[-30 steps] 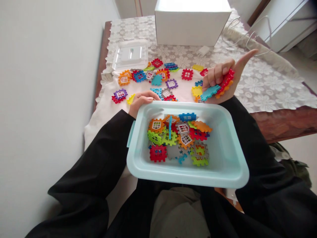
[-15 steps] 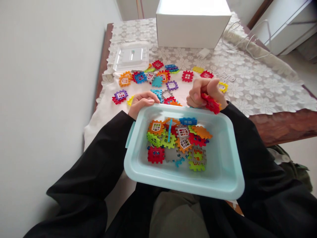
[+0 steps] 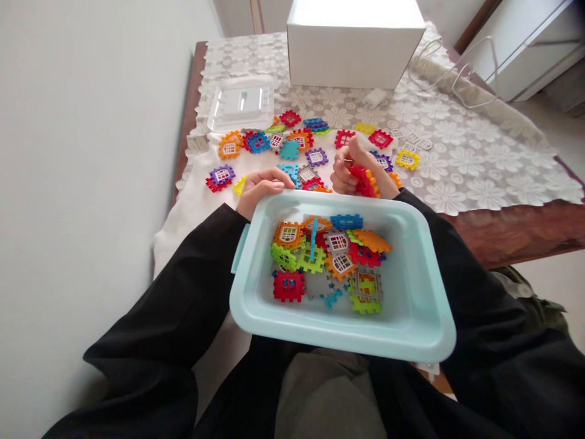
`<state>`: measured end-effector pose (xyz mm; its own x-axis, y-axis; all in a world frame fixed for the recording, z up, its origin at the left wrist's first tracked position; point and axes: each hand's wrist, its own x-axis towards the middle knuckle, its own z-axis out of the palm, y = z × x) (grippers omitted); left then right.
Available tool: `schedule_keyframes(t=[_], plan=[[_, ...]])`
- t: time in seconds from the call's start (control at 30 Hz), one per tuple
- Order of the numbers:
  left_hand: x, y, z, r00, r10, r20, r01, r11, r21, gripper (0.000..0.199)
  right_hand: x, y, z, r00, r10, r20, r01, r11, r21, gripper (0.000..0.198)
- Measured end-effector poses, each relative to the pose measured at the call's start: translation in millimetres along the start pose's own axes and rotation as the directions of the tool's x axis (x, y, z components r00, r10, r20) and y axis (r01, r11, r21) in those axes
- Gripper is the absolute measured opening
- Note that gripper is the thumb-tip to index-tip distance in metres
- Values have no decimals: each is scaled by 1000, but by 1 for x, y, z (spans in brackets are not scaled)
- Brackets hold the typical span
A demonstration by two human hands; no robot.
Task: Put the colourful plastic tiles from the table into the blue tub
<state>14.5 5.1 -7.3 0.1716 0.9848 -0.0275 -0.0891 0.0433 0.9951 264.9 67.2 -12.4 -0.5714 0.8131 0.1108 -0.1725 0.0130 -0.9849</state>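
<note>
Right now, these lines cover what you have in hand.

Right hand: your right hand (image 3: 354, 174) is clenched around a small stack of toy tiles (image 3: 365, 182), red on the outside with an orange edge showing, held on edge.

Left hand: your left hand (image 3: 264, 188) grips the far left corner of the tub (image 3: 256, 305), fingers curled over the rim.

Where the stack is: just past the tub's far rim, at about 12 o'clock from the tub's middle, above the cloth and not yet over the opening.

Key relation: the heap of tiles in the tub (image 3: 329, 259) lies at 6 o'clock from your right fingers, close below them. The stack's long axis runs roughly from 11 to 5 o'clock. Your right hand is the nearer one to the loose tiles; the left is busy with the rim.

Loose tiles on the table: the scattered tiles (image 3: 292, 143) spread from 10 to 1 o'clock of the tub, with a clear lid (image 3: 241, 105) and a white box (image 3: 354, 39) farther off.

Change since a second ago: your right hand was open and raised at 2 o'clock with the stack fanned out; it has closed and come in to the rim. The left hand and tub have barely shifted.
</note>
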Motion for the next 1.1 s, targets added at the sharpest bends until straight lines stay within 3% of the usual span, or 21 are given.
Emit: schedule_keyframes(t=[0.13,0.2,0.3,0.4,0.5,0.6,0.77,0.83,0.97,1.1], plan=[[-2,2,3,999,7,-45,-7,1000,-15,22,4,16,-5,989,-117,-94,76,929,-362,73],[-2,3,4,999,2,-47,-3,1000,-12,21,5,25,-8,975,-203,-94,117,821,-559,67],[-2,3,5,999,1,-33,-1,1000,-2,20,6,36,-13,952,-307,19,212,612,-762,51],[-2,2,6,999,3,-51,-4,1000,-16,21,5,47,-17,950,-275,145,260,447,-856,52],[-2,1,6,998,3,-56,-5,999,-39,21,6,58,-23,966,-123,227,256,355,-899,67],[-1,-1,3,1000,17,-24,-18,999,-27,21,9,64,-26,954,-22,298,286,359,-889,59],[-2,-4,1,999,25,-21,-25,999,-28,20,11,58,-23,900,-94,425,423,419,-803,34],[-2,-4,2,999,28,-23,-28,999,-43,19,9,53,-21,882,-105,460,459,413,-786,32],[-2,-2,4,999,27,-27,-29,999,-41,19,5,47,-18,911,-126,392,411,332,-849,31],[-2,-1,3,999,32,-22,-32,999,0,21,7,46,-19,886,-84,457,453,369,-811,38]])
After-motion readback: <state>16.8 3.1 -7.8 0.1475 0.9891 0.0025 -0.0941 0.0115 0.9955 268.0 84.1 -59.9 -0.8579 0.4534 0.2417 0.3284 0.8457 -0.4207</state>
